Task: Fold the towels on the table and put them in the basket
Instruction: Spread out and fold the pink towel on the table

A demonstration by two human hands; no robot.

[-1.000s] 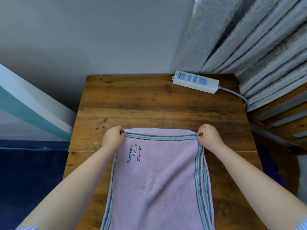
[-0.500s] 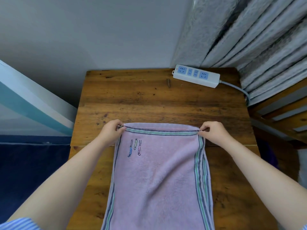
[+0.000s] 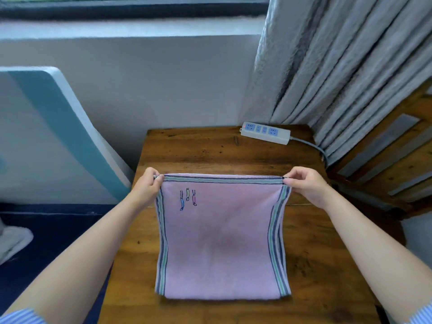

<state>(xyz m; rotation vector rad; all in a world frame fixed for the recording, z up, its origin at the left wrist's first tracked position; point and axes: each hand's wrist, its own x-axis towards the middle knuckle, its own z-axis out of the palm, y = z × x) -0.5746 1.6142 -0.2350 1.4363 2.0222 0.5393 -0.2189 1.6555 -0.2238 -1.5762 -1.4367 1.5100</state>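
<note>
Towel (image 3: pixel 222 237) lengthwise away; hands (image 3: pixel 147 188) (image 3: pixel 306 185) pinch far corners.

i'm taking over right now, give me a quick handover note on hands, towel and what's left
Left hand: grip pinched shut on the far left corner of the pink towel.
Right hand: pinched shut on the far right corner.
The towel's far edge is pulled taut between the hands; its near end rests on the wooden table. A power strip lies at the table's far right.
Done: the towel looks folded at its near edge, though I can't confirm a layer underneath.
Left: finish the folding, then put it in the basket, which is not in view. No other towels are visible.
</note>
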